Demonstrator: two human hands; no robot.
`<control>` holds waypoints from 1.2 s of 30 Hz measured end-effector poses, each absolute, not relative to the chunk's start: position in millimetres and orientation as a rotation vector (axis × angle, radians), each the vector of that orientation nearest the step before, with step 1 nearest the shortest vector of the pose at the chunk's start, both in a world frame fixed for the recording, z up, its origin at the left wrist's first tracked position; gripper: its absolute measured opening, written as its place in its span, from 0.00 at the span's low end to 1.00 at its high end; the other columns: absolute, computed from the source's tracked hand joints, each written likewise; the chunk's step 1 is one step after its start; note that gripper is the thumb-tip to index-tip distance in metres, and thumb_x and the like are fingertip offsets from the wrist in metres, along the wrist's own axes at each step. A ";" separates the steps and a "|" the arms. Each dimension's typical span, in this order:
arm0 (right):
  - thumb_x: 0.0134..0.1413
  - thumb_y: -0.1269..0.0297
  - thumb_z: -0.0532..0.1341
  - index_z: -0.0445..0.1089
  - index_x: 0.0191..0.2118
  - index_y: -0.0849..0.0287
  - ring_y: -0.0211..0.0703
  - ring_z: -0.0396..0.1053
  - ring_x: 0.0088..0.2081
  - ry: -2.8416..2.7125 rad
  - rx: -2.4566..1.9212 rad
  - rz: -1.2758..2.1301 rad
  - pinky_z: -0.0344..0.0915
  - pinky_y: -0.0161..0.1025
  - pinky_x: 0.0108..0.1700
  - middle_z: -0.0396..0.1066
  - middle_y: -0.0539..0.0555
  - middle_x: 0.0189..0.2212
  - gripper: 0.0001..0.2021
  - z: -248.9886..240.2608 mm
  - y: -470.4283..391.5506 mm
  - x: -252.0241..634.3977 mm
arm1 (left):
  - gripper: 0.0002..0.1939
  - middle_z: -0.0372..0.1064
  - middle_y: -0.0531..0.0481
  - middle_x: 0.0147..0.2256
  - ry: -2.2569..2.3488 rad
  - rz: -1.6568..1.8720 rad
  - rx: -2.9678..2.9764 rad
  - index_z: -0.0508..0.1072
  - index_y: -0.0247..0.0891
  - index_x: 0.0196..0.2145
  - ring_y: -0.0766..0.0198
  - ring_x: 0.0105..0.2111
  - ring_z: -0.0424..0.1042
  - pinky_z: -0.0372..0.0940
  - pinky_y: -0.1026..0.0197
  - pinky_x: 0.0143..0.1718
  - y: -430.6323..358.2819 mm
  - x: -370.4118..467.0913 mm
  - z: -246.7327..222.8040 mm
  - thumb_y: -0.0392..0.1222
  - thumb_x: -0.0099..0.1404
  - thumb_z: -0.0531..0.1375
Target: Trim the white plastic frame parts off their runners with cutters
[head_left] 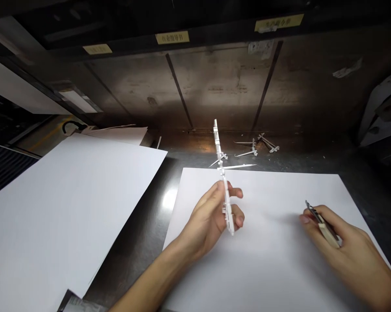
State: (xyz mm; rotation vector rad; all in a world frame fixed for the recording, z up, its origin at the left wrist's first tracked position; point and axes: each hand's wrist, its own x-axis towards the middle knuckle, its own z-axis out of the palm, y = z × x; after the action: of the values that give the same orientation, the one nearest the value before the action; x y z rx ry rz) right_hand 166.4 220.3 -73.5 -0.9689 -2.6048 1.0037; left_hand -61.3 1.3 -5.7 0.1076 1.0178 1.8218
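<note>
My left hand point(211, 216) holds up a long, thin white plastic moulding point(227, 203), pinched near its lower half between thumb and fingers. The moulding stands nearly upright, and thin side runners stick out from its middle. In my right hand point(348, 251), lower right, is a pair of nippers point(327, 232) with a dark metal tip and cream handles, the tip pointing up and left. The fingers wrap around the handles, so the jaws' state is hard to make out. Both hands are above a white sheet point(263, 268), apart from each other.
Loose white plastic runners point(254, 148) lie on the dark metal bench point(143, 225) behind the sheet. At left sits another large white sheet point(68, 208), beside a cardboard box point(117, 134). A metal back panel point(215, 86) with yellow labels point(172, 37) above closes off the far side.
</note>
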 end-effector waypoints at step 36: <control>0.67 0.38 0.62 0.75 0.45 0.45 0.50 0.77 0.36 -2.607 -1.192 0.818 0.64 0.39 0.32 0.79 0.45 0.37 0.17 -59.3 218.9 170.0 | 0.48 0.75 0.42 0.39 0.935 1.735 0.535 0.75 0.35 0.62 0.57 0.38 0.72 0.66 0.59 0.42 -2.5 -52.4 -12.2 0.79 0.77 0.38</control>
State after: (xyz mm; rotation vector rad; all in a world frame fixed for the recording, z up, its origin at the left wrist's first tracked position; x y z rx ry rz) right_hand 170.0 218.9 -59.3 -1.1919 -2.6073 0.8176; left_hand -52.4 -2.5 -12.2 0.5348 0.9350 1.7348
